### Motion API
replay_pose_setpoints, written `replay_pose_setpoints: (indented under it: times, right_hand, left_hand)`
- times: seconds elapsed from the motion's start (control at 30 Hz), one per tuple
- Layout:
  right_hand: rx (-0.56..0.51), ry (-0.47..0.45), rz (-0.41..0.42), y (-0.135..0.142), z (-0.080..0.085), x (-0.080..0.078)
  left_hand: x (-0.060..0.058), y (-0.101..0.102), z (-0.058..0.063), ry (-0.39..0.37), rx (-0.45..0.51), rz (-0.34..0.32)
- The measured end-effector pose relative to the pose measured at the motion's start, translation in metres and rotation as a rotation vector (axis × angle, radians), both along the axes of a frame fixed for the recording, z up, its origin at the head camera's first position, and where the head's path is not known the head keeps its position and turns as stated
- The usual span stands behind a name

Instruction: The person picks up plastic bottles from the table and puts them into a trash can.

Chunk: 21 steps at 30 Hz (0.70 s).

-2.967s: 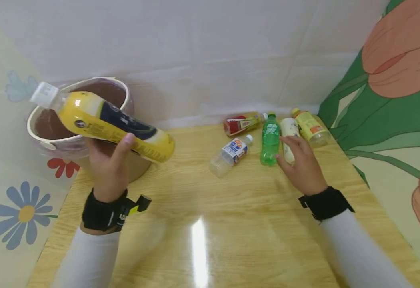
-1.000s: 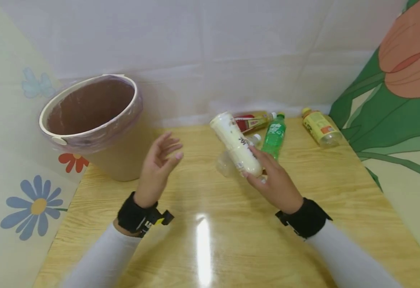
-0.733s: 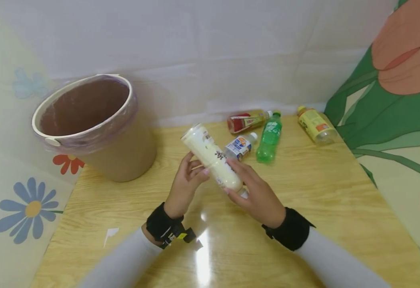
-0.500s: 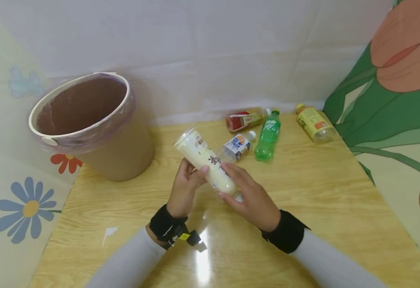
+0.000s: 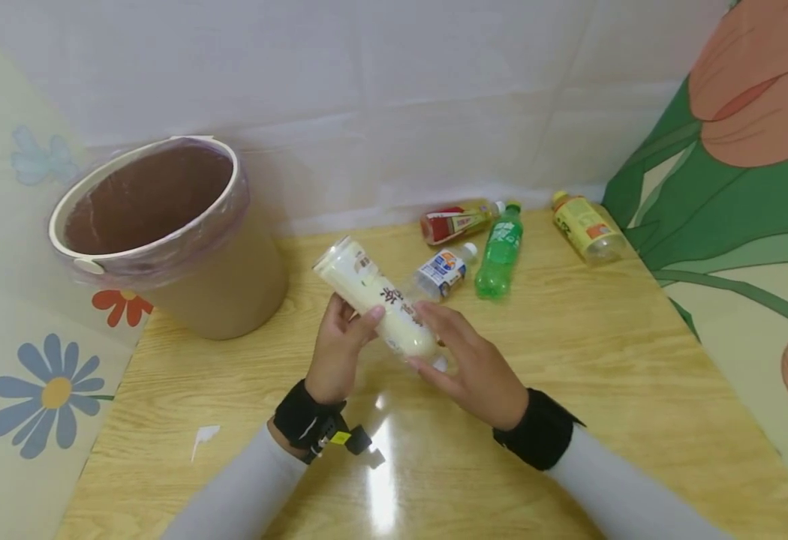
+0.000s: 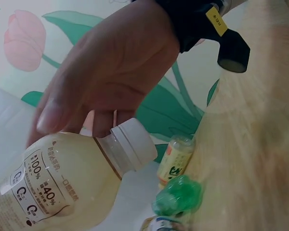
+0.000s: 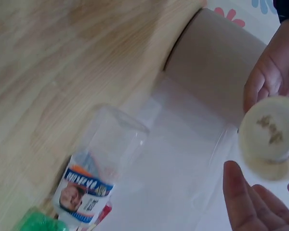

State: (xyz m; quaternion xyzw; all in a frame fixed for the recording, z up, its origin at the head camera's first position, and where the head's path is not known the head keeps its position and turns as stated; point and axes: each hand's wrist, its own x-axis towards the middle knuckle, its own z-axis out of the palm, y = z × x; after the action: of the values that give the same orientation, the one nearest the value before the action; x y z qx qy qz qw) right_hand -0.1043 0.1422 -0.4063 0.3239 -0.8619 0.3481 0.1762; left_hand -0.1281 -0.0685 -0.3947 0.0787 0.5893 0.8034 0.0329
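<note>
A cream-coloured drink bottle with dark lettering is held tilted above the wooden table, its capped end toward the right. My left hand grips the bottle's middle, thumb on the near side and fingers behind it. Around the shoulder, near the white cap, my right hand holds it with fingers on the upper side and thumb below. The left wrist view shows the cap on the neck and small print on the label. In the right wrist view the bottle's round end faces the camera.
A tan bin with a plastic liner stands at left. Toward the wall lie a clear bottle, a red-labelled bottle, a green bottle and, farther right, a yellow-labelled bottle.
The yellow bottle that my left hand held over the bin is out of sight. My right hand lifted the cream bottle and brought it left; my left hand has taken hold too.
</note>
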Motion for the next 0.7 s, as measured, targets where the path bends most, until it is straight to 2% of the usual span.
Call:
replay_pose_setpoints:
  times: [0.17,0.37,0.5,0.6,0.67,0.7]
  right_hand:
    - [0.026,0.016,-0.084,0.025,0.004,-0.014]
    - [0.086,0.002,-0.266,0.081,0.003,-0.050]
    - [0.092,-0.036,-0.432,0.131,-0.006,-0.084]
    - [0.096,-0.098,-0.566,0.174,-0.018,-0.108]
    - [0.095,-0.151,-0.649,0.201,-0.028,-0.120]
    - [0.093,-0.178,-0.688,0.214,-0.032,-0.124]
  left_hand:
    - [-0.008,-0.017,0.017,0.043,0.029,0.057]
    - [-0.015,-0.052,0.055,0.140,0.107,0.177]
    - [-0.015,-0.082,0.083,0.251,0.213,0.254]
    - [-0.014,-0.108,0.105,0.355,0.312,0.303]
    - [-0.013,-0.125,0.118,0.402,0.385,0.340]
    - [-0.013,-0.133,0.124,0.432,0.386,0.368]
